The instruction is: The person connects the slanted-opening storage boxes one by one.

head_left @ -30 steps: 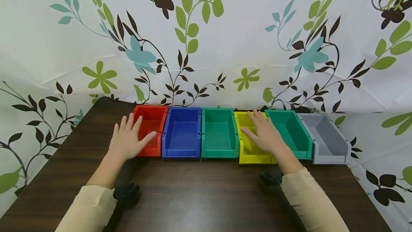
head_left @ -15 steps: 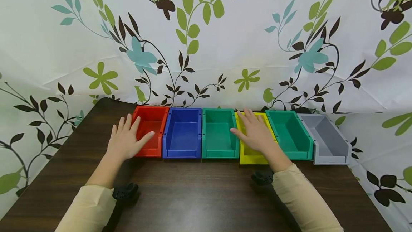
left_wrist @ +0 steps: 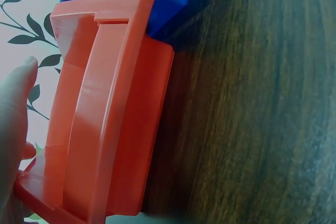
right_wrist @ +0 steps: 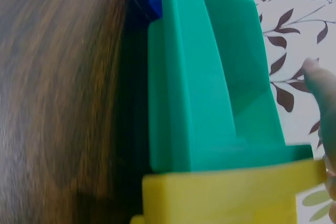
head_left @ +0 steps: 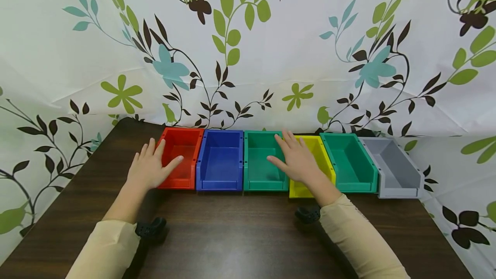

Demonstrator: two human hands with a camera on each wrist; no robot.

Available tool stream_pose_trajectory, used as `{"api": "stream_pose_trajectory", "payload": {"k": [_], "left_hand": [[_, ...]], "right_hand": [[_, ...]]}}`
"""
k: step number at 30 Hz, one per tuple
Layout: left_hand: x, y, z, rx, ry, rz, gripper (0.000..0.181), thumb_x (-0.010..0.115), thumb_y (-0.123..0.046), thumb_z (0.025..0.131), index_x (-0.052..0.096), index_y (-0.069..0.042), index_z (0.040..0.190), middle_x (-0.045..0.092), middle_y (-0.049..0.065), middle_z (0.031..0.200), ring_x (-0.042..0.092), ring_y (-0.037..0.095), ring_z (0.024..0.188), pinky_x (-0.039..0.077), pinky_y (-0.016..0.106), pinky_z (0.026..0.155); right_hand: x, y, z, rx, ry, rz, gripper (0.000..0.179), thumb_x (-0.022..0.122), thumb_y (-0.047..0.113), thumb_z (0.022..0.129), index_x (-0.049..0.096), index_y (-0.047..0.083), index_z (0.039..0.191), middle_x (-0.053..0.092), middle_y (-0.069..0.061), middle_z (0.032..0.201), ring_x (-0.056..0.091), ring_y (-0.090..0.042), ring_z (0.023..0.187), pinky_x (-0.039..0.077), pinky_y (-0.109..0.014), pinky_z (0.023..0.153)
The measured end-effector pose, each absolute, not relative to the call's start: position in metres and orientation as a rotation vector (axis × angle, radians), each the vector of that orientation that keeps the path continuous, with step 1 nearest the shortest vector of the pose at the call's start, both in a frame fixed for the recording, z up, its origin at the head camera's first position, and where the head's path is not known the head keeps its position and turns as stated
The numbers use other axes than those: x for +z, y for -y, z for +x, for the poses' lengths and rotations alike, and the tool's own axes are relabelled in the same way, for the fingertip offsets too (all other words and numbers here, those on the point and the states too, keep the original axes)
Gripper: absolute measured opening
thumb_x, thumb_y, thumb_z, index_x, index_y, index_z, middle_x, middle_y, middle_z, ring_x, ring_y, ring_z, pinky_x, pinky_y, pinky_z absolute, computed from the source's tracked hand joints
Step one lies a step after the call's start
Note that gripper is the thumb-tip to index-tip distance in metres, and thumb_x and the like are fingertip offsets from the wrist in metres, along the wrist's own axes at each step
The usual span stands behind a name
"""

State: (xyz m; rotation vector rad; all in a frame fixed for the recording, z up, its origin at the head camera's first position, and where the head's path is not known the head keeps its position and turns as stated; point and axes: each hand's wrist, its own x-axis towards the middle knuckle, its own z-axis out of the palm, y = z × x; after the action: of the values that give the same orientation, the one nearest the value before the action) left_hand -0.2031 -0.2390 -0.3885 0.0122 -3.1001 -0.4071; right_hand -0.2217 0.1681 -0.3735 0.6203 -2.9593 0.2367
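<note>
My left hand (head_left: 146, 168), fingers straight and spread, is at the left side of the red bin (head_left: 181, 158) and overlaps its edge in the head view. The left wrist view shows that red bin (left_wrist: 94, 114) with the thumb beside it. Over the border between the middle green bin (head_left: 265, 162) and the yellow bin (head_left: 321, 154) is my right hand (head_left: 298, 162), its fingers spread and holding nothing. In the right wrist view, the green bin (right_wrist: 210, 77) fills the middle and the yellow bin (right_wrist: 231, 198) the bottom.
A blue bin (head_left: 221, 158) stands between the red and middle green ones. Farther right are a second green bin (head_left: 350, 162) and a grey bin (head_left: 395, 167). All stand in a row along the back of the dark wooden table (head_left: 232, 231), before a leaf-patterned cloth (head_left: 271, 33).
My right hand has moved left, from over the yellow bin toward the middle green bin. The left hand has shifted only slightly left. The bins stay in place.
</note>
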Motion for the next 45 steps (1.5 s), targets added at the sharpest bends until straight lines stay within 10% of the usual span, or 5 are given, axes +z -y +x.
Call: {"api": "stream_pose_trajectory", "payload": {"k": [19, 28, 45], "left_hand": [[-0.396, 0.254, -0.219, -1.099, 2.888, 0.130, 0.058, 0.031, -0.026, 0.100, 0.020, 0.008, 0.146, 0.034, 0.036, 0.142, 0.040, 0.051, 0.124, 0.032, 0.064, 0.102], [-0.406, 0.252, -0.219, -1.218, 2.744, 0.228, 0.053, 0.029, -0.025, 0.101, 0.026, 0.003, 0.146, 0.039, 0.031, 0.141, 0.043, 0.047, 0.122, 0.034, 0.062, 0.102], [-0.404, 0.265, -0.219, -1.356, 2.693, 0.345, 0.054, 0.026, -0.031, 0.101, 0.031, -0.004, 0.147, 0.041, 0.028, 0.142, 0.044, 0.043, 0.120, 0.037, 0.059, 0.098]], "right_hand": [[-0.358, -0.112, -0.225, 1.224, 2.921, 0.525, 0.053, 0.054, 0.031, 0.095, 0.042, 0.008, 0.142, 0.050, -0.012, 0.140, 0.052, -0.028, 0.125, 0.046, -0.044, 0.100], [-0.340, -0.086, -0.231, 2.274, 2.754, 0.170, 0.052, 0.048, 0.027, 0.098, 0.035, 0.009, 0.145, 0.040, -0.014, 0.148, 0.052, -0.030, 0.126, 0.047, -0.042, 0.098], [-0.328, -0.061, -0.248, 2.048, 3.010, 0.031, 0.054, 0.058, 0.021, 0.093, 0.042, -0.004, 0.138, 0.057, -0.020, 0.130, 0.062, -0.027, 0.113, 0.054, -0.035, 0.087]]}}
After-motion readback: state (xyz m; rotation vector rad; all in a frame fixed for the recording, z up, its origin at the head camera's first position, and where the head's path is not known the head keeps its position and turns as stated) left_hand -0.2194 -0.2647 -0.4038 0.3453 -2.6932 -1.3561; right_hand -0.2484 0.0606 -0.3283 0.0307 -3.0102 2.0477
